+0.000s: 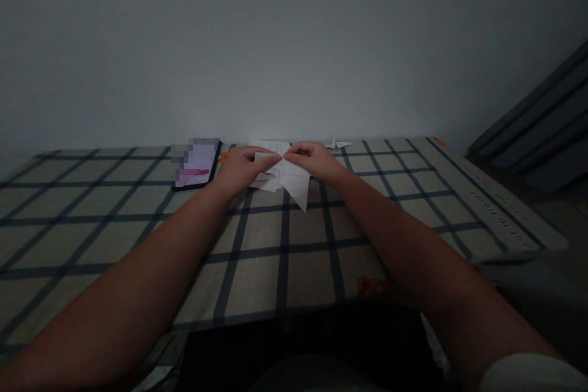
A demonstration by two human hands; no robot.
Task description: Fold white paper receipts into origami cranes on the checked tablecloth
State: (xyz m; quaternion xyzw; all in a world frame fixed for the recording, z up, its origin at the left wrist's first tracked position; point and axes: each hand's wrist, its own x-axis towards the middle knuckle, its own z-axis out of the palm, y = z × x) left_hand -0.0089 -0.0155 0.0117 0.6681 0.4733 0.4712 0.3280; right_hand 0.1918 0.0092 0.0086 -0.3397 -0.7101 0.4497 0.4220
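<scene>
Both hands hold one piece of folded white paper [296, 187] over the checked tablecloth, its pointed corner hanging toward me. My left hand [241, 168] pinches it from the left between thumb and fingers. From the right, my right hand [315, 159] pinches it too, the fingertips of both hands almost meeting at the middle. Another white sheet [269, 146] lies behind the hands, partly hidden by them. Below the left fingers a further white paper edge [269, 184] shows; whether it belongs to the held piece I cannot tell.
A phone [199, 162] with a lit screen lies left of my hands. To the right, near the wall [294, 43], sits a small folded paper crane [339, 143]. The checked tablecloth [257, 282] covers the table; a dark curtain [546, 104] hangs at the far right.
</scene>
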